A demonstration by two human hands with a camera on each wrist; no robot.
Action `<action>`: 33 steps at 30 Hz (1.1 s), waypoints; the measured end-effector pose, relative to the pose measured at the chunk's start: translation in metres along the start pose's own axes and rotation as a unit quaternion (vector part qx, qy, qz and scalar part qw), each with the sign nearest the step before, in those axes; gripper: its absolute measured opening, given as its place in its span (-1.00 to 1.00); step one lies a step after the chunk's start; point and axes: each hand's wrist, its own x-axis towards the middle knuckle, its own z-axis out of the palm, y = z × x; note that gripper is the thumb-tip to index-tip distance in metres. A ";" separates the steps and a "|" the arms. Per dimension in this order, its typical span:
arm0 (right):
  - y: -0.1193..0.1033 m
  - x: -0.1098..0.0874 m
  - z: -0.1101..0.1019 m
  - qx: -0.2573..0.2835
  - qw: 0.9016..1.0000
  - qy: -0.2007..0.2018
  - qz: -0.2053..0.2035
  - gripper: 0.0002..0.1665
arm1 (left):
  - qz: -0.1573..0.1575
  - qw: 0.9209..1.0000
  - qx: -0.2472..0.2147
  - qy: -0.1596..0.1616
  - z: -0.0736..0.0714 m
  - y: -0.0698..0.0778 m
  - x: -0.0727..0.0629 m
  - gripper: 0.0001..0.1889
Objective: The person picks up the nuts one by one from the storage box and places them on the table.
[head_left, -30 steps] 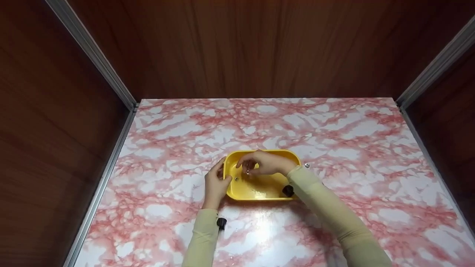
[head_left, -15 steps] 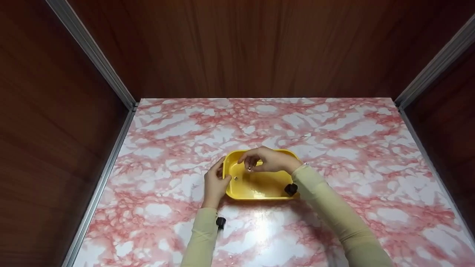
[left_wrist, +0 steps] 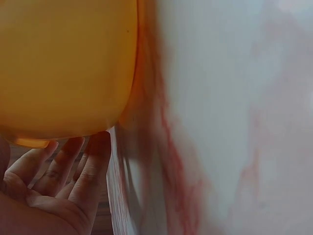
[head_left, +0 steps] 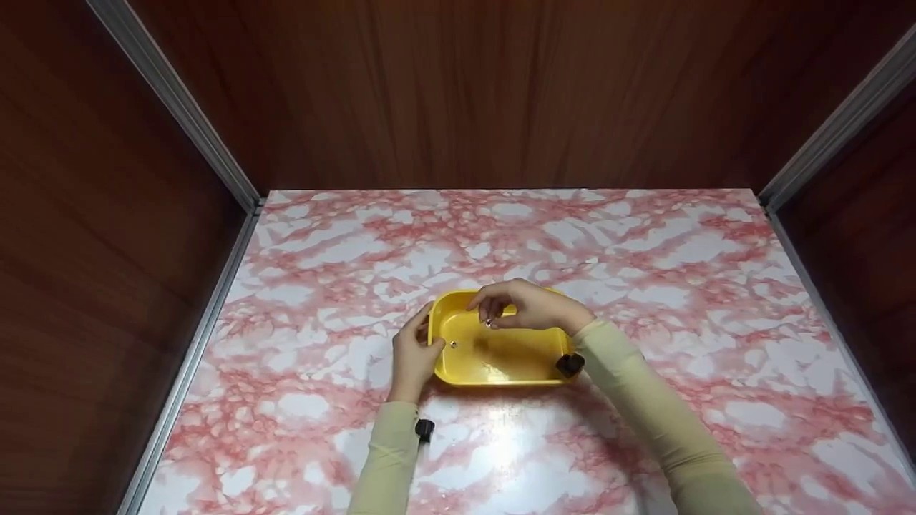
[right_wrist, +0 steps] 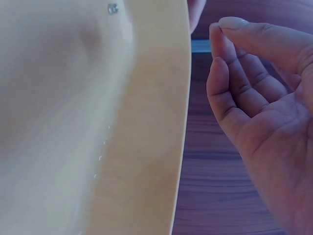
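Note:
My left hand (head_left: 413,361) grips the left end of a yellow plastic tray (head_left: 434,315), thumb over the rim and fingers along the outside wall. Those fingers touch the tray's wall (left_wrist: 68,73) in the left wrist view. Above the tray, my right hand (head_left: 526,306) pinches a small shiny piece (head_left: 489,323) between thumb and fingertip. In the right wrist view the right hand's (right_wrist: 269,112) thumb meets a finger, and the piece is hidden. Another small shiny silvery piece, nut-like (right_wrist: 113,9), lies on the tray floor near the left end.
The tray stands on a table with a red and white marbled top (head_left: 322,300). Dark wooden panels (head_left: 458,93) with grey metal edge strips close in the back and both sides. Each wrist carries a small black camera (head_left: 425,430).
My right hand has risen and moved right with the small shiny piece. Its wrist now covers the spot beside the tray where another nut-like piece showed. My left hand keeps its grip.

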 end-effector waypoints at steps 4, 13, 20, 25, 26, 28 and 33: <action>-0.001 -0.005 -0.002 -0.002 1.000 0.007 0.006 -0.52 | 0.000 1.000 -0.001 0.000 0.000 -0.001 0.000 -0.34; -0.007 -0.016 -0.006 0.015 1.000 0.020 0.012 -0.55 | 0.000 1.000 -0.010 0.006 0.000 -0.001 0.000 -0.34; -0.032 -0.025 -0.012 0.015 0.999 0.022 0.030 -0.58 | -0.002 1.000 -0.007 0.007 0.001 -0.007 0.002 -0.33; -0.037 -0.031 -0.014 0.015 0.999 0.032 0.029 -0.58 | -0.003 1.000 -0.005 0.018 0.005 -0.033 0.010 -0.31; -0.037 -0.032 -0.014 0.018 0.999 0.034 0.030 -0.58 | -0.006 1.000 -0.003 0.021 0.006 -0.037 0.011 -0.31; -0.037 -0.034 -0.014 0.025 0.998 0.038 0.033 -0.57 | -0.008 1.000 0.002 0.024 0.007 -0.041 0.011 -0.30; -0.034 -0.040 -0.014 0.037 0.997 0.047 0.041 -0.55 | -0.008 0.999 0.014 0.029 0.007 -0.042 0.011 -0.29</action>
